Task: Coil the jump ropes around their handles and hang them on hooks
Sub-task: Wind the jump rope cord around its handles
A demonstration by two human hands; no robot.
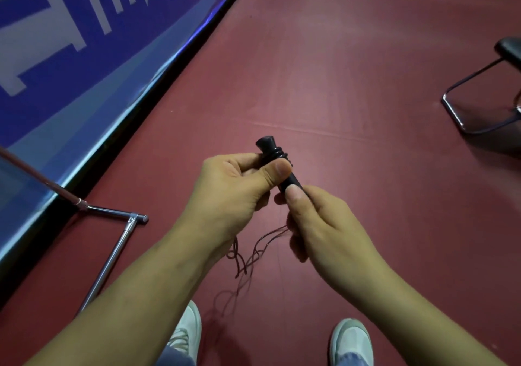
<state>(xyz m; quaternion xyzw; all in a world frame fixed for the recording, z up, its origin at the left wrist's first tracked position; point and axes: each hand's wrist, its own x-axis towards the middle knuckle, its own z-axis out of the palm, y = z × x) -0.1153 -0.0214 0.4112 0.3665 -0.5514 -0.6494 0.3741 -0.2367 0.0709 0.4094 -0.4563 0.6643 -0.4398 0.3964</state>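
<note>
A black jump rope handle (269,147) points up and away from me in the middle of the view, with a few turns of thin dark rope wound near its top. My left hand (239,185) grips the upper part, thumb pressed over the coils. My right hand (315,219) grips the lower end of the handle, thumb along it. The loose rope (253,250) hangs below my hands in tangled loops down to the red floor. No hook can be seen.
A chrome rack foot (118,241) stands on the floor at lower left, beside a blue banner barrier (84,41). A chair with a metal base (479,106) is at the right. My two white shoes (352,343) show at the bottom.
</note>
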